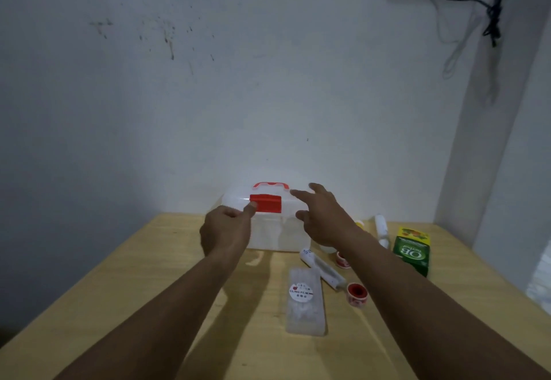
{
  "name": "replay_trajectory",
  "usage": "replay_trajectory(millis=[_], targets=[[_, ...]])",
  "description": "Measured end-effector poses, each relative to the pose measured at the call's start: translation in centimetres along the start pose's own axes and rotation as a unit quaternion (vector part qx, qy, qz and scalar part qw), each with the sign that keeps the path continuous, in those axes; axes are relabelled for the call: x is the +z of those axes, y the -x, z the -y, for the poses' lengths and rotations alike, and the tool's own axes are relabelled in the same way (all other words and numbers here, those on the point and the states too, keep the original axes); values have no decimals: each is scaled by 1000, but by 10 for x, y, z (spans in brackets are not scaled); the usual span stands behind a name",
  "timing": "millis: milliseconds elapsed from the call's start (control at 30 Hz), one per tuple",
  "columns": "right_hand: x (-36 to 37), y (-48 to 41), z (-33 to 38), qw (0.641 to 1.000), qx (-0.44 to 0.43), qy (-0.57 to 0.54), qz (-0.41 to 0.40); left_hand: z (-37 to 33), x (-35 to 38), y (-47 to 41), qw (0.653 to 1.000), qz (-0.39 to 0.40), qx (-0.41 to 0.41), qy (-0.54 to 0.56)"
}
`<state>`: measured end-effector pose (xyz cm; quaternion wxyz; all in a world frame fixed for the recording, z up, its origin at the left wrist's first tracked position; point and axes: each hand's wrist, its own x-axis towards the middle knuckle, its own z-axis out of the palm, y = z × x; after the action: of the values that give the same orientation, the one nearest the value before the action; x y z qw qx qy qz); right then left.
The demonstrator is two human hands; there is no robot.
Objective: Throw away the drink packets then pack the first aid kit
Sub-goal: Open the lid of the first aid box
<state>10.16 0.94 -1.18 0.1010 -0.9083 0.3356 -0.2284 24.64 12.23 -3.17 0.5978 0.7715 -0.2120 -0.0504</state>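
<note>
Because the first aid box (268,218) is shut and stands at the far edge of the table (119,305), hard against the wall, the coming move likely turns on its red latch (266,203), which faces the person on the front of the lid. The left hand (226,230) is curled narrow, holding nothing, with its thumb tip touching the latch's left end; it is plainly the nearer hand to that catch. The right hand (322,218) is spread wide and empty, hovering just off the box's right end, fingers pointing left toward the lid and the red handle (270,186) on top. The box's long axis runs left to right, across both forearms, so each hand meets one end of it.

The supplies to pack lie nearer the person than the hands and to their right: a clear flat packet (305,302) lengthwise toward the box, a white tube (323,269) lying slantwise, two small red-and-white tape rolls (356,293), a green carton (413,248) and a white bottle (381,229) further right. No drink packets can be made out on the table. My judgement is that opening the lid comes next, left thumb lifting the latch while the right hand steadies the box.
</note>
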Motion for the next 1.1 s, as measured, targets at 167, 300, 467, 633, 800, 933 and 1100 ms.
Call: replay_trajectory(millis=[167, 300, 467, 633, 800, 933, 1100], targets=[[-2, 0, -3, 998, 23, -58, 14, 11, 1, -20, 996, -27, 34, -74], [1, 0, -5, 990, 54, -131, 19, 15, -1, -33, 991, 68, 76, -86], [6, 0, -7, 976, 93, -196, 2, 15, -12, -35, 985, 73, 128, -92], [4, -7, -10, 967, 89, -238, -22, 3, -18, -41, 985, 60, 123, -109], [-4, -14, -8, 938, 99, -324, -70, -19, -21, -51, 988, 50, 108, -99], [-13, -26, -1, 923, 116, -345, -127, -38, -19, -64, 992, 44, 101, -65], [-23, -48, 8, 917, 130, -340, -162, -54, -12, -81, 997, 37, 70, 7]])
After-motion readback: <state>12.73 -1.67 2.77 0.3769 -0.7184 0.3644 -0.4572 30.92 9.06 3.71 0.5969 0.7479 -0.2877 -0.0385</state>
